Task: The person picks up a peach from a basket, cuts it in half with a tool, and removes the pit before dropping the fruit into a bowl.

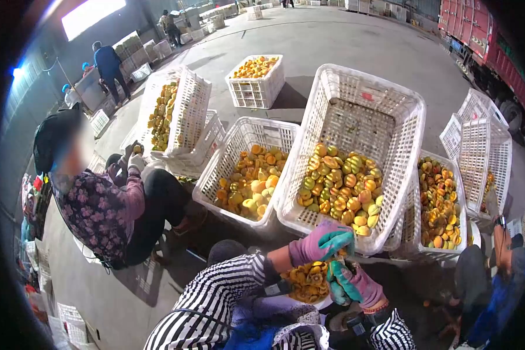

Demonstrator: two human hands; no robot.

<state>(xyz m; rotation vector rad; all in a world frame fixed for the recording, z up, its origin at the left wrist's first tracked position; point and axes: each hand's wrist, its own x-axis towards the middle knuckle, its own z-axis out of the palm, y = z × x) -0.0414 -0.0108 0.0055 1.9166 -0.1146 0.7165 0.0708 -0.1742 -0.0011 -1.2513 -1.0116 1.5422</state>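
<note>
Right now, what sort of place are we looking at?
Probably a fruit-sorting shed or loading yard: white plastic crates heaped with yellow-orange fruit, a red truck parked alongside, and a seated person working on fruit by hand.

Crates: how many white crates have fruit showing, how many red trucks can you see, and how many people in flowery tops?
White crates with fruit showing: 6
Red truck: 1
Person in a flowery top: 1
Total: 8
</note>
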